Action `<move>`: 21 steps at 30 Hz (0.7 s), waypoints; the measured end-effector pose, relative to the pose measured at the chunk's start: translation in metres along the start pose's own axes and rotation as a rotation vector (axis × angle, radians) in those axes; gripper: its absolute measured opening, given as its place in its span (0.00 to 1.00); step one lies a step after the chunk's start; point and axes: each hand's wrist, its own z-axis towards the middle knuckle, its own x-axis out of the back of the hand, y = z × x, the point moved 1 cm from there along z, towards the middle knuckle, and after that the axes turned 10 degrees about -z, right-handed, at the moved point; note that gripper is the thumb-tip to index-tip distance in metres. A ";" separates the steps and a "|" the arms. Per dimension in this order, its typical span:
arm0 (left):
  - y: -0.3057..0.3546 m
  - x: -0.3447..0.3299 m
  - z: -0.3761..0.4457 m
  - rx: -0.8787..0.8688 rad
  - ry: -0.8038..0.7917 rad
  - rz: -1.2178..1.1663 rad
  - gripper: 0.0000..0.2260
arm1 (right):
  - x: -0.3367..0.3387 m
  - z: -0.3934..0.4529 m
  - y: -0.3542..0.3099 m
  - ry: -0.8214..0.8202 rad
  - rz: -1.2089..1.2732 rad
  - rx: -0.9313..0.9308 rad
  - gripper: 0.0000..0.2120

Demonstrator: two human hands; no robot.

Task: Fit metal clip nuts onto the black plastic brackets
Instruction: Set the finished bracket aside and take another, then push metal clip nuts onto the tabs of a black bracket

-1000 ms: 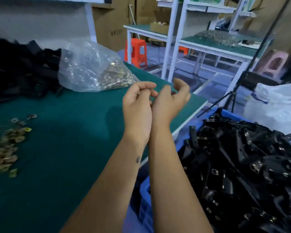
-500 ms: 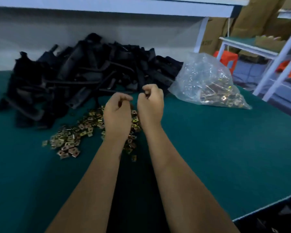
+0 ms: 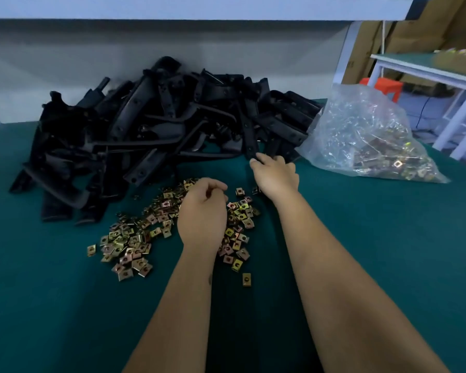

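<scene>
Now: left hand (image 3: 202, 215) curled over the loose clip nuts (image 3: 135, 238) mid-bench, whether it holds one I cannot tell | right hand (image 3: 276, 175) pinches a bracket end at the black brackets (image 3: 151, 130) heaped along the bench's far edge | bag of nuts (image 3: 369, 141) near far-right corner

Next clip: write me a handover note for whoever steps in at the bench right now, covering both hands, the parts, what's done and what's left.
Left hand: fingers curled, over the loose clip nuts; whether it holds one is hidden.
Right hand: reaching the near edge of the bracket pile, fingers at a bracket end; grip unclear.
More nuts sit in the plastic bag, right of the pile, on the green table.
Done: no fitted bracket in view.
Left: take a bracket, clip nuts on.
</scene>
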 end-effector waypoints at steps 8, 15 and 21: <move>0.001 0.001 -0.002 0.012 -0.036 -0.009 0.13 | -0.002 -0.013 0.013 0.377 0.731 -0.076 0.14; 0.002 0.003 -0.005 0.018 -0.053 -0.041 0.14 | 0.008 -0.028 0.017 0.573 1.109 -0.228 0.14; 0.004 0.003 -0.006 0.009 -0.048 -0.039 0.13 | 0.005 -0.047 0.008 0.533 0.961 -0.103 0.16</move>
